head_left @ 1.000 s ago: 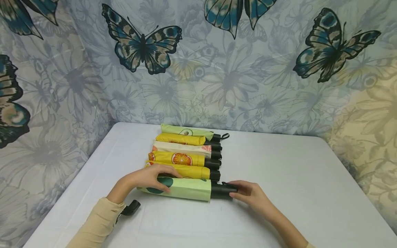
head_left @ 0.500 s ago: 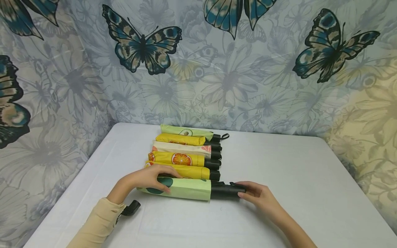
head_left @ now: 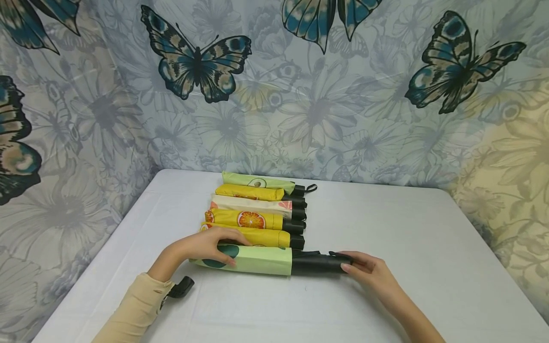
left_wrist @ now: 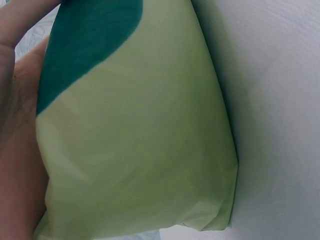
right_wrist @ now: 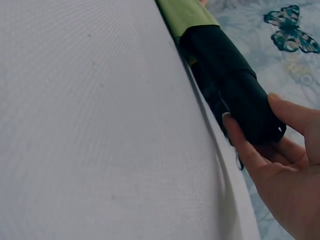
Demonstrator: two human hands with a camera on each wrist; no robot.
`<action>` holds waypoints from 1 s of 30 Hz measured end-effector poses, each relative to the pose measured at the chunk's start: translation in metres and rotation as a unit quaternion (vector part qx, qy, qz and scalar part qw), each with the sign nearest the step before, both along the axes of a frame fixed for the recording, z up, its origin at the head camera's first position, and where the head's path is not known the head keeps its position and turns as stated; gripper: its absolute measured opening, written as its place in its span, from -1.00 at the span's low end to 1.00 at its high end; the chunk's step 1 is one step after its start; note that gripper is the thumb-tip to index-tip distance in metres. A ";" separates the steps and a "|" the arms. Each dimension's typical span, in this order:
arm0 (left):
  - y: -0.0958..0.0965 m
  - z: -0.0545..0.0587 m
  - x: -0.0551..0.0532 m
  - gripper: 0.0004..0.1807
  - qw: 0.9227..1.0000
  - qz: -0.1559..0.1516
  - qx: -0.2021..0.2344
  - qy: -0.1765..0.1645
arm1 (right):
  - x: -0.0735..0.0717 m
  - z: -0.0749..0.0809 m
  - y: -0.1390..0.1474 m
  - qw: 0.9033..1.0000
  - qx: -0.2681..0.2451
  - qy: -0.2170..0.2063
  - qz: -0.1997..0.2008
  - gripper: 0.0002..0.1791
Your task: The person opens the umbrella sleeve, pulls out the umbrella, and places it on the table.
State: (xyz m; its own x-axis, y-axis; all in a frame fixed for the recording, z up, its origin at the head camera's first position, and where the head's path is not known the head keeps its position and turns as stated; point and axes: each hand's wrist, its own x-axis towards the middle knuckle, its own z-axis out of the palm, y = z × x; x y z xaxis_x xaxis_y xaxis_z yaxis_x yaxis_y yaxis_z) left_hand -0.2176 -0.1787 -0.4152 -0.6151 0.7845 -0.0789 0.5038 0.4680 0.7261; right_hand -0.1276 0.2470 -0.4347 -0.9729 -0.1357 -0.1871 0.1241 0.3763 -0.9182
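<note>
A light green umbrella sleeve (head_left: 270, 261) with dark green shapes lies at the front of a row of covered umbrellas. My left hand (head_left: 205, 245) grips it near its left end, thumb on the near side and fingers over the top. From its right end sticks out a folded black umbrella (head_left: 317, 264), a long stretch of it bare. My right hand (head_left: 372, 272) pinches the far right end of that umbrella between thumb and fingers. Seen from the right wrist, the fingertips curl round the black end (right_wrist: 250, 110). The left wrist view is mostly filled by the sleeve's closed end (left_wrist: 135, 165).
Behind lie several umbrellas in sleeves: a yellow one (head_left: 270, 237), one with an orange slice (head_left: 227, 217), a cream one (head_left: 253, 204), another yellow one (head_left: 249, 191) and a green avocado one (head_left: 274, 183). They rest on a white-covered table (head_left: 386, 219) against a butterfly-patterned wall covering (head_left: 274, 119).
My right hand has moved steadily to the right, drawing more of the black umbrella out of the green sleeve. My left hand and the sleeve have stayed in place.
</note>
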 end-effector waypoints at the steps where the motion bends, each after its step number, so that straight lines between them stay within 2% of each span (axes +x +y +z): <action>1: 0.000 0.000 0.000 -0.43 1.000 0.001 0.000 -0.001 | 0.001 0.000 0.001 1.000 0.000 -0.003 -0.004 -0.47; 9: 0.000 -0.002 -0.001 -0.44 1.000 0.002 -0.005 0.002 | 0.004 0.002 0.008 0.999 0.024 -0.002 -0.031 -0.45; 18: 0.000 -0.002 -0.001 -0.44 1.000 0.008 -0.010 -0.001 | 0.004 -0.002 0.020 0.999 0.016 0.033 -0.031 -0.50; 22: 0.000 -0.002 -0.001 -0.44 1.000 0.007 -0.008 -0.003 | 0.006 -0.002 0.028 0.999 -0.008 0.041 -0.035 -0.51; 30: 0.000 -0.001 -0.001 -0.44 1.000 0.011 -0.010 -0.006 | 0.010 0.002 0.041 0.993 -0.094 0.048 -0.051 -0.48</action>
State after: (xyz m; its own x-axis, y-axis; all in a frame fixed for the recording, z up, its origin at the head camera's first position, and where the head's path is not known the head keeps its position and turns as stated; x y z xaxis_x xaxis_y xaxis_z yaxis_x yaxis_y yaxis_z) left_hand -0.2182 -0.1789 -0.4158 -0.6315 0.7687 -0.1014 0.4845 0.4934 0.7224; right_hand -0.1178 0.2876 -0.4323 -0.9956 -0.0583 -0.0738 0.0617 0.1878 -0.9803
